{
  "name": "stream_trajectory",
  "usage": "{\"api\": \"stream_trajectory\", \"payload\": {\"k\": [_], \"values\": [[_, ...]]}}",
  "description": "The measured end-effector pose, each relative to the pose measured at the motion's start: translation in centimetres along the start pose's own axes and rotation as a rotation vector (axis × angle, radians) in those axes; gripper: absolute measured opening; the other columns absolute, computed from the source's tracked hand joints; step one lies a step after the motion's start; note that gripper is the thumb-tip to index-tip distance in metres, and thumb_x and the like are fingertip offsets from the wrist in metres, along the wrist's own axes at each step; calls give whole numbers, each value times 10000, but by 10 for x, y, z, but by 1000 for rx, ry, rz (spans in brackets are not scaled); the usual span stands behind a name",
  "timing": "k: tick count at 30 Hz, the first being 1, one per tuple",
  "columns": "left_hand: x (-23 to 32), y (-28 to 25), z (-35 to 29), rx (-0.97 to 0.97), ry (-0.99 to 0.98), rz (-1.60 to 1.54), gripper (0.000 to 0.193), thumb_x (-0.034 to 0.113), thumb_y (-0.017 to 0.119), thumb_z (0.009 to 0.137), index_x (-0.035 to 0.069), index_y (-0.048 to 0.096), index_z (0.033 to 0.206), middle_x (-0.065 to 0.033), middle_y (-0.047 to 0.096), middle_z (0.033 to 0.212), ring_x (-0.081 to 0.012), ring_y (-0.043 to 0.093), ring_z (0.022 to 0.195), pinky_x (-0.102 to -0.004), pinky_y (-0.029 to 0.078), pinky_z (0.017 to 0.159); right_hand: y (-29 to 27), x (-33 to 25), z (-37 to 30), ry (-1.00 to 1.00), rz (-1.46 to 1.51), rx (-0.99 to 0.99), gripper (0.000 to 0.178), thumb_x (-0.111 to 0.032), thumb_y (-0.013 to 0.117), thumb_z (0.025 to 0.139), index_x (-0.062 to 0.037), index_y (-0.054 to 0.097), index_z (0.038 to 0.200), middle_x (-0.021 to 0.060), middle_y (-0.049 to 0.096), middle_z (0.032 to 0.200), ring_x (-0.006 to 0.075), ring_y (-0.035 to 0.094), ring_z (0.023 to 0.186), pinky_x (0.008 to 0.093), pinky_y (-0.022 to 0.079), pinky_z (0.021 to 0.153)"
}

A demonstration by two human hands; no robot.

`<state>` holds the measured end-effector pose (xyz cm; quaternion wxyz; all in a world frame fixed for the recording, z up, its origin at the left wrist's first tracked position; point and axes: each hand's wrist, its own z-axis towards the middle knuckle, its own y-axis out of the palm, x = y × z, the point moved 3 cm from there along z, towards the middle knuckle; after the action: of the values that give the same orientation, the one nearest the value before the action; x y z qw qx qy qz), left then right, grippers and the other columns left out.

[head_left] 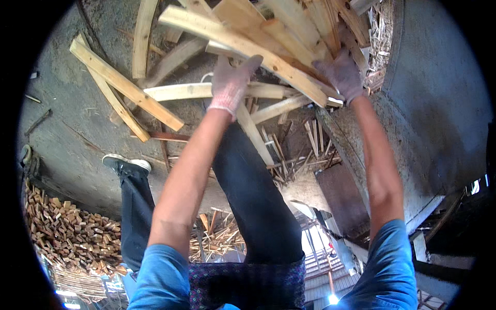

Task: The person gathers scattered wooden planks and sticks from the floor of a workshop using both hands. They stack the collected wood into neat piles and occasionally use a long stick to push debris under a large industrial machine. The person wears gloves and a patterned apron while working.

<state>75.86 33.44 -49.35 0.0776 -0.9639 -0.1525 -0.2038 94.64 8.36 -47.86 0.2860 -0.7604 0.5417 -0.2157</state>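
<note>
My left hand (231, 81), in a pale knitted glove, is closed at the near edge of a long wooden plank (243, 45). Its thumb reaches over the wood, and the hand is slightly blurred. The plank slants from upper left down toward my right hand (342, 76), also gloved and blurred. That hand is closed round the right ends of the planks, its fingers partly hidden. Beyond both hands lies a fanned heap of wider boards (289, 36). Beneath my left wrist lies a curved pale slat (178, 92).
Two crossed slats (126, 85) lie on the grey floor to the left. Thin offcuts (279, 150) litter the ground near my leg. At lower left is a large pile of small wood blocks (72, 227). A grey metal panel (439, 103) stands at right.
</note>
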Motion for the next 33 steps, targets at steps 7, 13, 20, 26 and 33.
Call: {"api": "stream_trajectory", "payload": {"k": [7,13,20,26,33], "values": [[7,40,-24,-13,53,-649,933,168,804,797,-15,249,1524,-207,532,1358,-261,563,1212,-360,480,1007,-1,-45,-32,-119,69,-87,990,-543,850,637,65,475,1322,271,610,1211,404,602,1148,471,489,999],[11,33,-33,-22,59,-674,660,233,778,869,-110,485,1352,-150,632,1197,-222,633,1049,-359,527,952,-21,-85,-32,-211,205,-248,901,-593,799,671,66,560,1239,260,675,1123,389,668,1050,429,516,951],[32,-103,-53,52,77,-885,505,352,673,950,28,557,1319,-124,636,1224,-229,623,1107,-386,501,1010,-48,-274,-46,-342,441,-465,963,-782,644,681,33,668,1194,193,739,944,306,723,876,327,542,809],[-10,-266,22,131,162,-635,609,365,660,958,-23,497,1398,-151,650,1220,-244,640,1103,-380,506,1013,-45,-330,-37,-328,653,-150,796,-594,678,818,31,580,1300,262,678,1135,396,660,1101,455,513,944],[-34,-225,-1,453,68,-32,1049,382,815,802,-77,228,1540,-296,503,1422,-388,540,1276,-398,421,1085,-17,-255,-58,-448,301,262,542,-361,721,884,-14,589,1278,193,659,1201,387,622,1115,441,495,977]]}}
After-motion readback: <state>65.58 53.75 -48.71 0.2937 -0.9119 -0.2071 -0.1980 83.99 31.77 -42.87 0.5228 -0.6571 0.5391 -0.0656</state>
